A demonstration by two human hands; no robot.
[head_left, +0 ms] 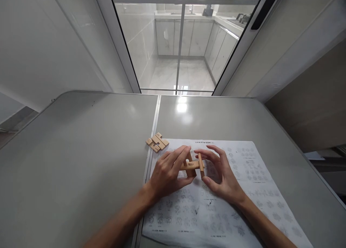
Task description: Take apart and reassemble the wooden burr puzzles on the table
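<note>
Between both hands sits a small cluster of interlocked wooden puzzle sticks (pixel 193 165), held just above a printed instruction sheet (pixel 243 168). My left hand (pixel 169 174) pinches the cluster from the left, fingers curled round the crossed pieces. From the right, my right hand (pixel 220 176) grips one upright stick of the cluster between thumb and fingertips. Several more notched wooden pieces (pixel 157 142) lie side by side on the table, just beyond the sheet's top left corner.
The grey folding table (pixel 81 150) has a seam running down its middle. Beyond its far edge stands a glass sliding door (pixel 180 43) onto a tiled kitchen. A wall lies to the left, a cabinet side to the right.
</note>
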